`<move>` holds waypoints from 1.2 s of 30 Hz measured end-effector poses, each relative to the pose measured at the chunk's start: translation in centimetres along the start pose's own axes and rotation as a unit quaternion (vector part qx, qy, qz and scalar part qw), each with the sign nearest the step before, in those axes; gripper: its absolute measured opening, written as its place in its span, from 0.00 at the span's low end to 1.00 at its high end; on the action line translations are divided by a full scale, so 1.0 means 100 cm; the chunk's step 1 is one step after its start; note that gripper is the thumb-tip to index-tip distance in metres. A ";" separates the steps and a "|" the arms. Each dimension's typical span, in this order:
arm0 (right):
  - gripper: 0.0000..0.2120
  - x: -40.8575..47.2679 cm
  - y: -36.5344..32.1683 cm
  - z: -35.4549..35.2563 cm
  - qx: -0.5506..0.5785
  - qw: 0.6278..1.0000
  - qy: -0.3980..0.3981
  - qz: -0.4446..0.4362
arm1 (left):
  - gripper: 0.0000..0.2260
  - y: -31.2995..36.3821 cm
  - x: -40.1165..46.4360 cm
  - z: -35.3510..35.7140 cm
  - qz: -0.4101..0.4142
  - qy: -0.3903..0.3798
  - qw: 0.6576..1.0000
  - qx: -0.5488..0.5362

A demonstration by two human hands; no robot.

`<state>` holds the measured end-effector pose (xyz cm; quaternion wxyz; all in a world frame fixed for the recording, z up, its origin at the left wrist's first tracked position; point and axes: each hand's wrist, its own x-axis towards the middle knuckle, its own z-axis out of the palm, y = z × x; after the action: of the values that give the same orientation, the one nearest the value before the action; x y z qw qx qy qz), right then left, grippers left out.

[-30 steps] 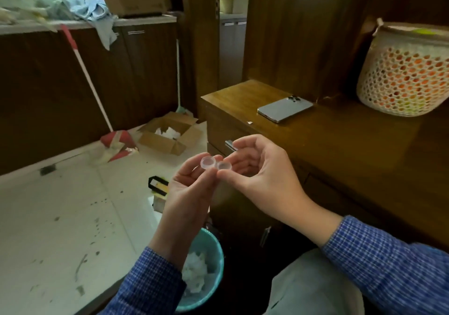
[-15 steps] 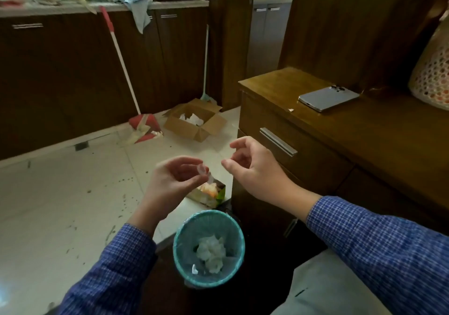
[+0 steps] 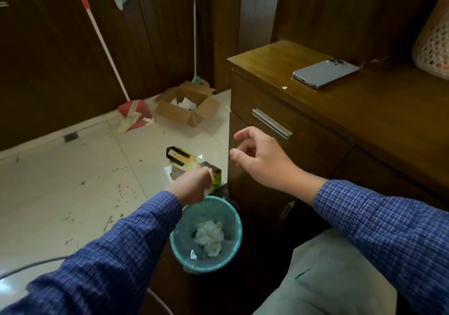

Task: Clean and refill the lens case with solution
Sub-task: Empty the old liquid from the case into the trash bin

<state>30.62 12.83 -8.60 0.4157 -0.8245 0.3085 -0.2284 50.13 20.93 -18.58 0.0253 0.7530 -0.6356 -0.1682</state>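
The lens case (image 3: 207,191) shows only as a pale sliver under the curled fingers of the left hand (image 3: 190,185), which grips it knuckles up just above the far rim of the teal waste bin (image 3: 237,220) at lower centre; crumpled tissue (image 3: 209,237) lies inside the bin. The right hand (image 3: 261,158) hangs well apart at centre right, fingers loosely curled and holding nothing, close to the drawer front of the wooden table (image 3: 364,110). A phone (image 3: 325,73) lies face down on the table top near its left edge. On the tiled floor (image 3: 73,181), a small printed carton (image 3: 184,160) sits beyond the left hand, a cardboard box (image 3: 187,107) and a red mop (image 3: 134,113) farther back.
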 end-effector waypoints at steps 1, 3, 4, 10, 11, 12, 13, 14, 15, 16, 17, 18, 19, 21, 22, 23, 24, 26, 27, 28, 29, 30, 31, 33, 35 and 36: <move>0.15 0.000 0.001 -0.001 0.001 1.000 0.001 -0.002 | 0.10 0.003 0.001 -0.003 -0.006 -0.002 1.000 0.005; 0.15 0.000 0.002 -0.004 0.003 1.000 0.000 -0.006 | 0.12 0.008 0.004 -0.014 -0.018 0.011 1.000 0.009; 0.15 0.001 0.002 -0.005 0.004 1.000 -0.001 -0.008 | 0.12 0.010 0.005 -0.020 -0.025 0.026 0.999 0.009; 0.15 0.002 0.001 -0.007 0.006 1.000 -0.006 -0.011 | 0.09 0.017 0.004 -0.034 -0.063 0.010 0.998 0.017; 0.15 0.002 0.000 -0.008 0.007 1.000 -0.007 -0.011 | 0.09 0.018 0.003 -0.034 -0.069 0.004 0.997 0.018; 0.15 0.002 0.000 -0.009 0.008 1.000 -0.006 -0.014 | 0.09 0.018 0.003 -0.036 -0.073 0.007 0.997 0.015; 0.15 0.002 0.001 -0.010 0.009 1.000 -0.004 -0.016 | 0.10 0.019 0.003 -0.038 -0.077 0.014 0.997 0.012; 0.15 0.002 0.002 -0.011 0.009 1.000 -0.002 -0.017 | 0.10 0.019 0.004 -0.041 -0.081 0.019 0.996 0.012; 0.15 0.001 0.002 -0.012 0.008 1.000 -0.003 -0.015 | 0.11 0.020 0.004 -0.043 -0.084 0.018 0.996 0.015; 0.15 0.001 0.002 -0.012 0.007 1.000 -0.006 -0.014 | 0.11 0.021 0.004 -0.046 -0.084 0.014 0.996 0.019; 0.15 0.001 0.002 -0.012 0.005 1.000 -0.007 -0.014 | 0.11 0.021 0.004 -0.050 -0.083 0.016 0.996 0.021; 0.15 0.001 0.003 -0.013 0.003 1.000 -0.006 -0.015 | 0.10 0.021 0.005 -0.054 -0.082 0.022 0.996 0.019; 0.14 0.001 0.004 -0.013 0.002 1.000 -0.005 -0.015 | 0.10 0.022 0.006 -0.059 -0.082 0.029 0.996 0.016; 0.14 0.001 0.005 -0.014 0.001 1.000 -0.005 -0.013 | 0.10 0.023 0.005 -0.066 -0.086 0.019 0.996 0.015; 0.14 0.001 0.004 -0.014 0.000 1.000 -0.006 -0.013 | 0.11 0.024 0.004 -0.067 -0.090 0.007 0.996 0.015; 0.14 0.001 0.003 -0.015 -0.001 1.000 -0.004 -0.014 | 0.12 0.024 0.002 -0.067 -0.093 0.001 0.996 0.016; 0.13 0.001 0.003 -0.015 -0.001 1.000 -0.003 -0.015 | 0.12 0.023 0.002 -0.066 -0.094 0.001 0.996 0.014; 0.13 0.001 0.002 -0.016 -0.001 1.000 0.001 -0.017 | 0.14 0.022 0.001 -0.069 -0.096 0.019 0.995 -0.021; 0.13 0.001 0.001 -0.018 -0.002 1.000 0.005 -0.018 | 0.14 0.021 0.001 -0.072 -0.098 0.028 0.993 -0.052; 0.13 0.000 0.001 -0.019 -0.003 1.000 0.009 -0.018 | 0.13 0.019 0.001 -0.077 -0.098 0.032 0.990 -0.091; 0.13 -0.001 0.000 -0.022 -0.005 1.000 0.015 -0.018 | 0.12 0.016 0.000 -0.083 -0.094 0.031 0.985 -0.144; 0.13 -0.002 0.000 -0.026 -0.008 1.000 0.020 -0.017 | 0.11 0.014 -0.001 -0.089 -0.085 0.022 0.974 -0.209; 0.13 -0.004 -0.001 -0.030 -0.011 1.000 0.026 -0.014 | 0.11 0.012 -0.003 -0.096 -0.071 0.008 0.957 -0.281; 0.13 -0.008 -0.005 -0.042 -0.015 0.999 0.035 -0.009 | 0.15 0.012 -0.011 -0.112 -0.042 -0.006 0.905 -0.423; 0.14 -0.013 -0.011 -0.054 -0.010 0.999 0.040 -0.006 | 0.23 0.015 -0.016 -0.123 -0.014 -0.006 0.825 -0.565; 0.14 -0.016 -0.014 -0.061 -0.003 0.999 0.042 -0.003 | 0.24 0.020 -0.016 -0.127 0.007 -0.004 0.771 -0.637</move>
<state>26.09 11.25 -4.22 0.3988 -0.8165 0.3239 -0.2636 51.68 19.88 -5.77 0.4979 0.5597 -0.3879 -0.5370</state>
